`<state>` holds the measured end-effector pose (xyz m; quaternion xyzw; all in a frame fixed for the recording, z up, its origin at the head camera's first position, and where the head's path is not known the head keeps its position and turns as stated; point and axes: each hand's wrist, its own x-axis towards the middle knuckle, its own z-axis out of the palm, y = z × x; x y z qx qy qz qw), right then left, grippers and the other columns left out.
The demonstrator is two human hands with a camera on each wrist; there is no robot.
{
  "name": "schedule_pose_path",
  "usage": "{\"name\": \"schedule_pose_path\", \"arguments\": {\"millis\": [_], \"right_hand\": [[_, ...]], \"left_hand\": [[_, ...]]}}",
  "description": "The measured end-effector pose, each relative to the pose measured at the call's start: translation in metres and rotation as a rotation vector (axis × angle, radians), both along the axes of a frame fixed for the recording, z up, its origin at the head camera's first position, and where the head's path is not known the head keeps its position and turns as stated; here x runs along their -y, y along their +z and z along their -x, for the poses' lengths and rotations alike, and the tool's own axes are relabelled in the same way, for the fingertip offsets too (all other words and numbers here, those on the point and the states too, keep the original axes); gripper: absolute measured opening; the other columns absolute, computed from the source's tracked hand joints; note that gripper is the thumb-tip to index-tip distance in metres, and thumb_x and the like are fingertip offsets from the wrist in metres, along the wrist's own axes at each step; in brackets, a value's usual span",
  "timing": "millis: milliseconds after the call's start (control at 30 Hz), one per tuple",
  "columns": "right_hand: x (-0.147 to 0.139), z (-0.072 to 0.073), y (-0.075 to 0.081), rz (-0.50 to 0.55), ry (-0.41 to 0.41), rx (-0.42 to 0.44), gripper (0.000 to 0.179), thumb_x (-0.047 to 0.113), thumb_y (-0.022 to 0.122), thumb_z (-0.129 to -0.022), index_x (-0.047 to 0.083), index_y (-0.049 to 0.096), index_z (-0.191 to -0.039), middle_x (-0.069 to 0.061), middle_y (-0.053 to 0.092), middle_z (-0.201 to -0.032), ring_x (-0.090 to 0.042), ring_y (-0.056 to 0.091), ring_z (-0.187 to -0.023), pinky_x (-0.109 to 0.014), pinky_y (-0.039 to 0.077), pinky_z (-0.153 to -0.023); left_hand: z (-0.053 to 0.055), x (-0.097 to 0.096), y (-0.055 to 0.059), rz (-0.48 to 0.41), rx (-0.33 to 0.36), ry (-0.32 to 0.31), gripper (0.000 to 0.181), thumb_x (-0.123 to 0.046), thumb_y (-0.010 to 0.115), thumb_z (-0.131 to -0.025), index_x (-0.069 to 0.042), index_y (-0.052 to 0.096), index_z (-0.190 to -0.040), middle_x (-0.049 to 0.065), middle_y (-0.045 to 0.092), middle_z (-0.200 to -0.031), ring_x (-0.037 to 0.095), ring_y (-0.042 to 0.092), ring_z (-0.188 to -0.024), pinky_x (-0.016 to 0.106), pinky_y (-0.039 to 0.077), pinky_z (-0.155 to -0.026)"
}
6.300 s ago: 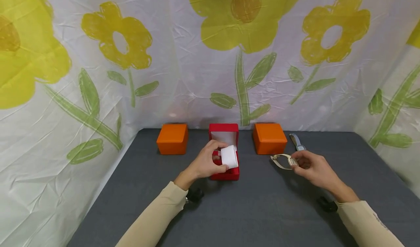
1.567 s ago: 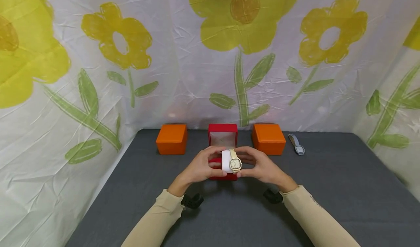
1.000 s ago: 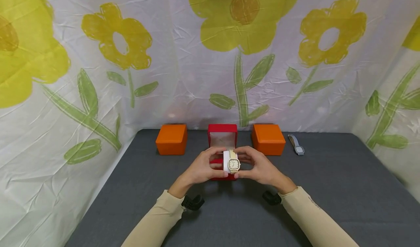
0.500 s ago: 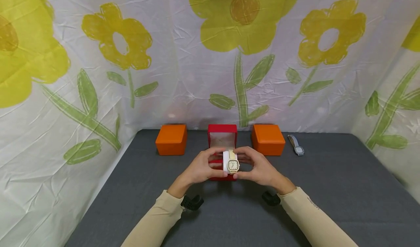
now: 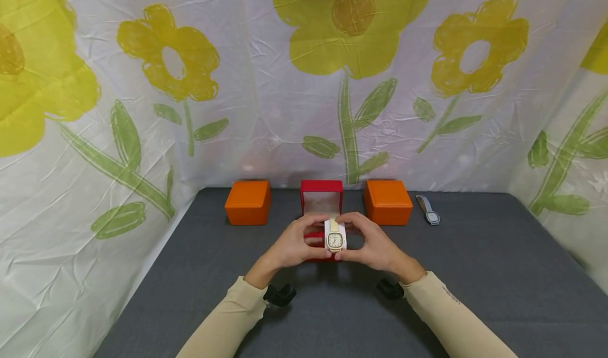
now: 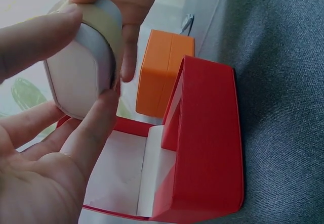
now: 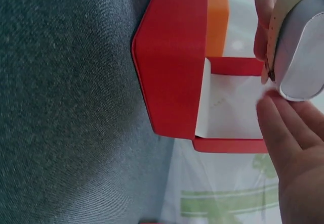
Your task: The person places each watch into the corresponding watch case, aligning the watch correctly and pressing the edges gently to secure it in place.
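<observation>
A cream-strapped wristwatch with a squarish face sits around a white watch cushion, face toward the head camera. My left hand grips the cushion from the left, thumb below and fingers above. From the right, my right hand pinches the watch and cushion between thumb and fingers. Both hands hold them above an open red watch box, whose lid stands up at the back. The wrist views show the box's white lining. The watch's clasp is hidden in the head view.
One closed orange box stands left of the red box, another orange box right of it. A second watch with a grey-blue strap lies farther right on the dark cloth-covered table. A flowered curtain hangs behind.
The right hand brought the cream watch from the right to the cushion in the left hand, and it now surrounds the cushion. In the last second, watch and right hand shifted slightly left.
</observation>
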<state>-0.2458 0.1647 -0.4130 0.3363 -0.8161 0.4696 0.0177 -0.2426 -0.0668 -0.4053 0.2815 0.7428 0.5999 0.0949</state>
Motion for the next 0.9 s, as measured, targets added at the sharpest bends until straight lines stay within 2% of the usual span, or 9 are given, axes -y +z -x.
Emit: {"name": "schedule_pose_path", "arguments": {"millis": [133,267,300,433,533,667,900], "right_hand": [[-0.001,0.000,-0.001,0.010,0.013,-0.102,0.059,0.031,0.081,-0.077,0.023,0.053,-0.128,0.003,0.049,-0.132,-0.015,0.048,-0.116,-0.049,0.043,-0.099],[0.001,-0.003,0.001,0.007,0.045,-0.174,0.042,0.028,0.076,-0.083,0.024,0.058,-0.121,-0.001,0.048,-0.136,-0.016,0.048,-0.119,-0.051,0.046,-0.094],[0.002,-0.006,0.004,0.000,0.048,-0.176,0.038,0.026,0.076,-0.083,0.023,0.060,-0.118,-0.002,0.048,-0.135,-0.017,0.048,-0.118,-0.050,0.047,-0.093],[0.005,-0.011,0.009,-0.030,0.033,-0.174,0.033,0.019,0.076,-0.083,0.020,0.062,-0.113,-0.005,0.050,-0.133,-0.018,0.048,-0.116,-0.045,0.049,-0.092],[0.005,-0.011,0.006,-0.042,0.019,-0.178,0.033,0.018,0.075,-0.084,0.022,0.062,-0.113,-0.002,0.050,-0.132,-0.016,0.049,-0.115,-0.042,0.050,-0.092],[0.004,-0.008,0.003,-0.027,0.029,-0.209,0.032,0.019,0.073,-0.086,0.024,0.061,-0.114,-0.001,0.049,-0.132,-0.015,0.050,-0.114,-0.046,0.049,-0.091],[0.005,-0.006,0.001,-0.021,0.027,-0.245,0.031,0.022,0.071,-0.088,0.016,0.061,-0.117,-0.007,0.051,-0.130,-0.018,0.052,-0.110,-0.047,0.049,-0.090]], "left_hand": [[0.001,0.000,0.000,0.007,-0.018,0.004,0.069,-0.001,0.079,-0.076,-0.004,0.047,-0.137,0.012,0.048,-0.132,0.029,0.055,-0.117,0.048,0.046,-0.094],[0.001,0.002,0.000,0.013,-0.021,0.007,0.068,0.000,0.079,-0.075,-0.006,0.048,-0.136,0.011,0.048,-0.132,0.030,0.055,-0.116,0.049,0.046,-0.094],[0.001,0.002,0.000,0.013,-0.020,0.007,0.069,0.000,0.079,-0.075,-0.006,0.048,-0.136,0.011,0.048,-0.132,0.030,0.055,-0.116,0.050,0.046,-0.094],[-0.008,0.001,0.015,0.026,-0.010,-0.009,0.068,0.003,0.076,-0.076,0.003,0.045,-0.136,0.019,0.045,-0.133,0.035,0.052,-0.119,0.054,0.043,-0.095],[-0.009,0.001,0.017,0.037,-0.006,-0.020,0.069,0.005,0.075,-0.077,0.007,0.042,-0.137,0.023,0.042,-0.135,0.039,0.050,-0.121,0.055,0.042,-0.096],[0.001,0.000,0.000,0.034,-0.018,-0.009,0.072,0.003,0.077,-0.077,0.002,0.041,-0.140,0.019,0.043,-0.137,0.036,0.050,-0.122,0.054,0.043,-0.096],[0.001,-0.001,-0.004,0.028,-0.036,0.019,0.069,-0.001,0.079,-0.076,-0.005,0.047,-0.136,0.011,0.046,-0.132,0.030,0.054,-0.118,0.050,0.045,-0.094]]}}
